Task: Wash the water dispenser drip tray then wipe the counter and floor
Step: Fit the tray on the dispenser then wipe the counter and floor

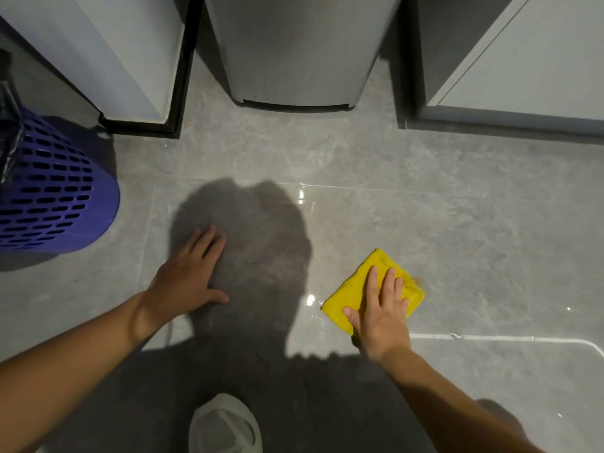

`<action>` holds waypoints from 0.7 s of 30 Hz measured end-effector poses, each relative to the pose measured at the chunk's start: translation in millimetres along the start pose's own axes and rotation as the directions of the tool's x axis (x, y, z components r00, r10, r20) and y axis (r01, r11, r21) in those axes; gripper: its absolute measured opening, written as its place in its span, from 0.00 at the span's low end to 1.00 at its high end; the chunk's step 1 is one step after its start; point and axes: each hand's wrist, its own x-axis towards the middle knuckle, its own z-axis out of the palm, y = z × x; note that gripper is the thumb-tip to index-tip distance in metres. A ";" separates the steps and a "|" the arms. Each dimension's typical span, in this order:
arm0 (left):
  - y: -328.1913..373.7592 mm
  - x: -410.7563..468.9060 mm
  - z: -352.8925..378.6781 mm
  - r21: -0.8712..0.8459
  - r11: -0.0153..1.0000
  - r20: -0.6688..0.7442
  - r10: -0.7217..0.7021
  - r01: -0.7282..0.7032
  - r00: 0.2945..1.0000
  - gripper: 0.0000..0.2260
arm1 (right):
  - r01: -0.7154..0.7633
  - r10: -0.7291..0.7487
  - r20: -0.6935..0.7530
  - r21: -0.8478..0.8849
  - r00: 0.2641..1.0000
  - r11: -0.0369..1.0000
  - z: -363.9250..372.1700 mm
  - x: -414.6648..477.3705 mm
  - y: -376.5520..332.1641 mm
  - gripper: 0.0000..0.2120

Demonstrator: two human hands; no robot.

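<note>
Yellow cloth [348,300], folded into a rough square, lies flat on the floor [457,223], right of centre, near side. Right hand [380,317] presses down on it, palm flat, fingers straight and slightly spread, thumb out over the cloth's near-left edge. Far corner and left part of the cloth show beyond the hand.

Left hand [186,282] rests well apart from the cloth, flat on bare tile, fingers straight and close together, thumb stuck out to the side. Holds nothing. Both forearms bare.

Floor: large glossy grey marbled tiles, thin grout lines, a few bright glare spots near the cloth. White line [490,337] runs along the tile just behind the right wrist and curves down at far right. Person's shadow [258,256] covers the middle, between the hands.

Far side, centre: grey brushed-metal appliance base [294,60] stands on the floor. White cabinet [114,60] with black plinth to its left, pale grey cabinet [523,76] to its right, narrow gaps between.

Far left: purple slotted plastic basket [55,197] on the floor, dark liner at its rim. Bottom centre: toe of a light-coloured shoe [225,426].
</note>
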 end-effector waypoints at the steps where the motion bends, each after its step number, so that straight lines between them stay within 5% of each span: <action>1: 0.6 0.5 -0.2 0.000 1.000 0.008 -0.003 0.003 1.000 0.60 | -0.038 0.038 0.011 0.002 0.999 0.999 8.1 -10.7 -12.5 0.46; 7: -1.9 2.0 4.0 -0.024 1.000 -0.021 -0.005 0.004 1.000 0.61 | -0.220 0.211 0.072 0.165 0.975 0.961 33.7 -10.4 -96.4 0.50; 13: -11.5 2.9 13.4 -0.076 0.986 -0.032 -0.152 0.149 0.988 0.69 | -0.266 0.272 0.023 0.302 0.962 0.916 -33.4 96.8 -109.4 0.54; 18: -11.9 11.7 16.0 -0.016 0.989 0.017 -0.147 0.147 0.989 0.70 | 0.066 -0.062 0.110 -0.033 0.992 0.997 -104.9 180.2 -102.1 0.58; 21: -13.6 14.3 19.3 -0.019 0.989 0.014 -0.147 0.148 0.989 0.70 | 0.325 -0.254 0.252 -0.298 0.934 0.898 -134.9 213.4 -130.0 0.63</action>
